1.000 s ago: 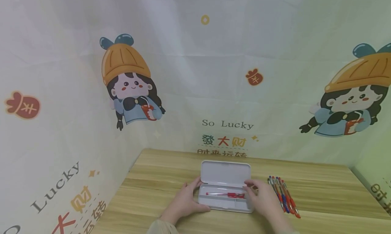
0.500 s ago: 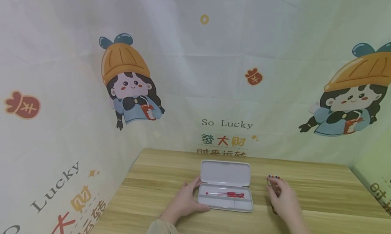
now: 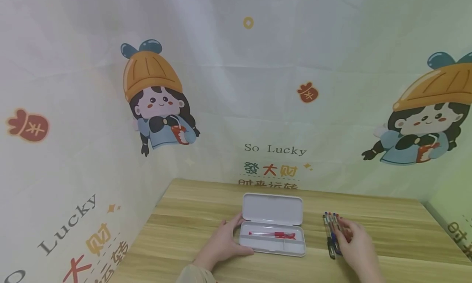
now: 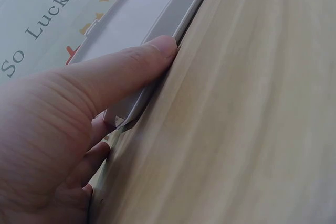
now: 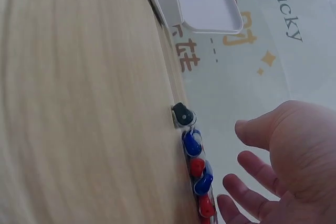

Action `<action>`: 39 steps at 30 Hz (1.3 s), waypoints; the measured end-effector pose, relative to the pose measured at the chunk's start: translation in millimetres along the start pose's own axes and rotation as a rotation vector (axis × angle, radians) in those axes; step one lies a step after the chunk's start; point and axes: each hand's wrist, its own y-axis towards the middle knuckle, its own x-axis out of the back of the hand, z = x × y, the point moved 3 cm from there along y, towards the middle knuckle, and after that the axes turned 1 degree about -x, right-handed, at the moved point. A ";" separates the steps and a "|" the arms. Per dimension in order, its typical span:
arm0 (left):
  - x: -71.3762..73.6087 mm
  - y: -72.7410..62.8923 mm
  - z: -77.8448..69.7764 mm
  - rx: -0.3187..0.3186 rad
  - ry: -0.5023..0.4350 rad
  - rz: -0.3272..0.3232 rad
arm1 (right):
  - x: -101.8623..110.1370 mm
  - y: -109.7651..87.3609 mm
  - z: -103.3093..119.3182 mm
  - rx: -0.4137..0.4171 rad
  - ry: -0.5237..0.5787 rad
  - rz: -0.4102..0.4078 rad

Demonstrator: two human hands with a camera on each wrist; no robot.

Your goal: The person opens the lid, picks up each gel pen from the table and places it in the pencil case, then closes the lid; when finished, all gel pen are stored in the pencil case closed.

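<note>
An opened white pencil case (image 3: 272, 209) lies on the table, its lid tipped back. A red pen (image 3: 273, 235) lies in its long rear compartment; the front compartments hold nothing visible. My left hand (image 3: 223, 244) grips the case at its left end, with the thumb (image 4: 163, 48) on the front edge and the fingers partly hidden behind. To the right of the case is a row of several pens (image 3: 329, 233) with black, blue and red ends. My right hand (image 3: 355, 244) hovers over the right side of that row, thumb and fingers apart in the right wrist view, and hides some pens.
The wood-grain table (image 3: 195, 209) meets a printed cloth backdrop (image 3: 221, 90) behind and at both sides. Bare wood lies between the case and the pens.
My right hand has left the case, gone to the pens and then shifted a little right across them, uncovering the black and blue ones. The left hand stays on the case.
</note>
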 end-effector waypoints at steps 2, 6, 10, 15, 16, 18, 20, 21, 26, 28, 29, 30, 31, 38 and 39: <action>-0.2 0.7 -0.6 -0.004 0.003 0.000 | 1.3 0.2 -4.1 -0.011 -0.011 0.017; -0.6 1.5 -1.9 -0.008 0.008 0.001 | 4.1 0.6 -12.9 -0.059 -0.039 0.064; -0.6 0.4 -4.6 -0.013 0.005 0.003 | 5.1 0.4 -21.2 -0.101 -0.055 0.090; -0.7 -1.0 -6.0 -0.008 0.002 0.005 | 6.1 -0.7 -26.3 -0.114 -0.051 0.088; -0.8 -0.8 -5.8 -0.005 0.003 0.006 | 6.5 -0.8 -26.7 -0.115 -0.049 0.085; -0.8 0.1 -5.1 -0.004 0.004 0.005 | 7.5 -0.7 -27.4 -0.120 -0.047 0.081; -0.7 1.0 -4.4 0.000 0.005 0.005 | 8.4 -0.5 -27.9 -0.138 -0.045 0.080; -0.6 1.4 -4.0 0.000 0.004 0.005 | 9.0 -0.4 -28.5 -0.147 -0.045 0.082; -0.8 2.2 -2.1 -0.007 -0.006 0.007 | 10.9 -2.0 -30.7 -0.196 -0.069 0.083; -1.1 2.2 -1.3 -0.011 -0.006 0.005 | 11.5 -2.7 -31.6 -0.205 -0.090 0.084; -1.0 2.1 -1.3 -0.012 -0.004 0.005 | 11.7 -2.9 -31.9 -0.208 -0.099 0.083; -1.0 2.2 -1.0 -0.014 -0.002 0.004 | 11.9 -3.0 -32.4 -0.211 -0.107 0.085; -1.1 2.2 -0.7 -0.014 0.000 0.003 | 12.1 -3.2 -32.9 -0.211 -0.115 0.086; -0.8 1.3 1.0 -0.002 -0.004 0.001 | 13.0 -4.2 -33.8 -0.223 -0.157 0.089; -0.6 1.2 1.1 0.000 -0.006 0.001 | 13.1 -4.2 -33.5 -0.225 -0.160 0.091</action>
